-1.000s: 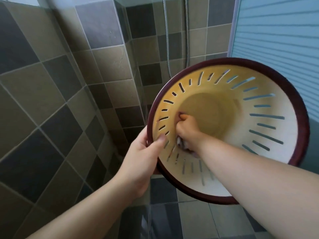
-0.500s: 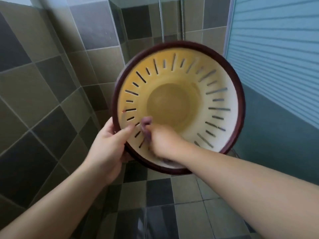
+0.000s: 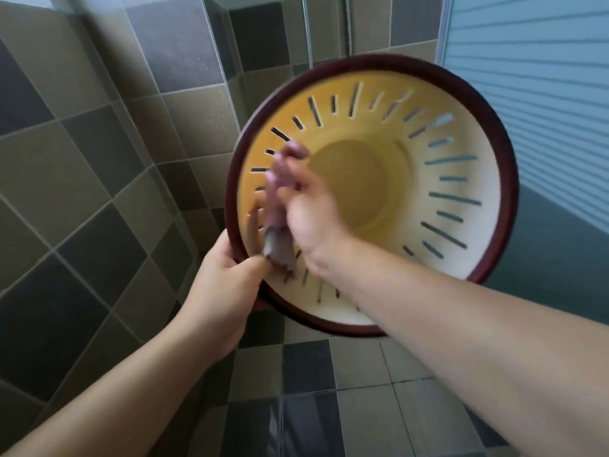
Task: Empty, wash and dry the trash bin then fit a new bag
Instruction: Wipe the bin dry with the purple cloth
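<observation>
Left side is tiled wall (image 3: pixel 99 159), grey and tan squares, nothing on it. Our left hand (image 3: pixel 227 288) grips the dark red rim of the trash bin (image 3: pixel 461 258) at its lower-left edge, thumb hooked over the lip, fingers behind. The bin is held up in the air, tipped so its open mouth faces us; cream-yellow inside, slots in the wall, no bag, no rubbish visible. Our right hand (image 3: pixel 309 212) is inside the mouth, clenched round a greyish-purple cloth (image 3: pixel 276 225) that lies against the left inner wall; both are motion-blurred, so the exact finger placement can't be read. We judge this as the wipe-down step, bag fitting not yet done. Shower hose (image 3: pixel 306 44) hangs behind the bin, ribbed blue panel (image 3: pixel 543 94) to the right, tiled floor (image 3: pixel 362 390) below. Risks: the bin hangs on a one-hand rim grip, so a hard wipe stroke could twist it loose and drop it on the tiles; cloth could snag in a slot; damp floor could be slippery. No brand, label or writing readable anywhere.
</observation>
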